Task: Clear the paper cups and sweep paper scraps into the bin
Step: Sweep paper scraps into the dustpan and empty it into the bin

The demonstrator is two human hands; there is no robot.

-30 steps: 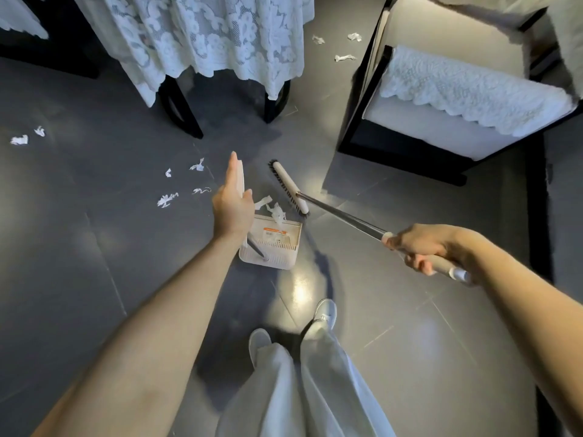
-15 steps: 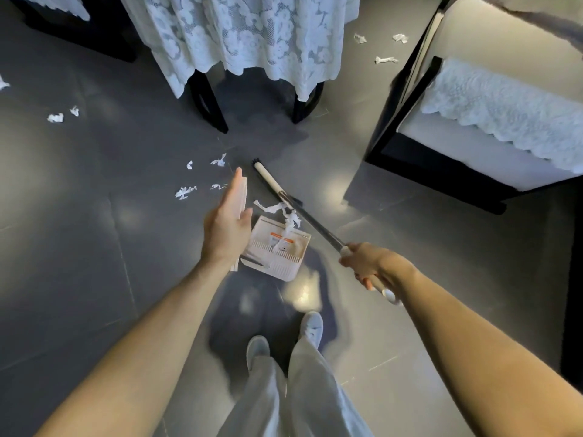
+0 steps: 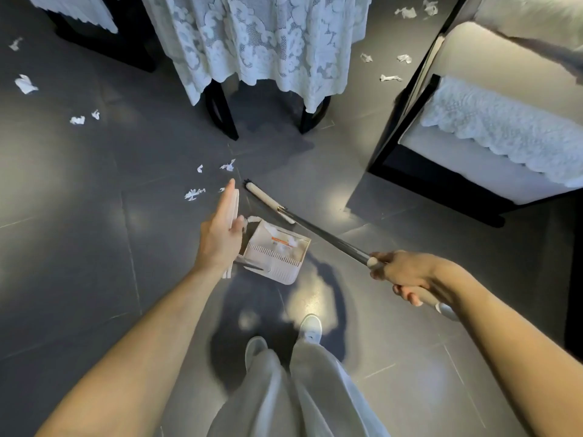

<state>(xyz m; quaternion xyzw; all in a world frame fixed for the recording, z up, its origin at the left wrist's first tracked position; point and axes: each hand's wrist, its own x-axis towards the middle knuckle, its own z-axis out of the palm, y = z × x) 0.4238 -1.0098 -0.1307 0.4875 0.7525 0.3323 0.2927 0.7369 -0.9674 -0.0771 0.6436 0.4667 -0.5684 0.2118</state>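
Left hand (image 3: 220,238) pinching the dustpan (image 3: 277,253), right hand (image 3: 407,272) gripping the broom (image 3: 268,200): a hard stroke could flick scraps (image 3: 194,194) past.

Dustpan label (image 3: 280,239): txt illegible.

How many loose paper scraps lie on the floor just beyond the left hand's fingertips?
4. Farthest out lie a small scrap and a curled scrap; a shredded scrap sits left of the left hand; a tiny scrap peeks beside its fingertip. The hand may hide more.
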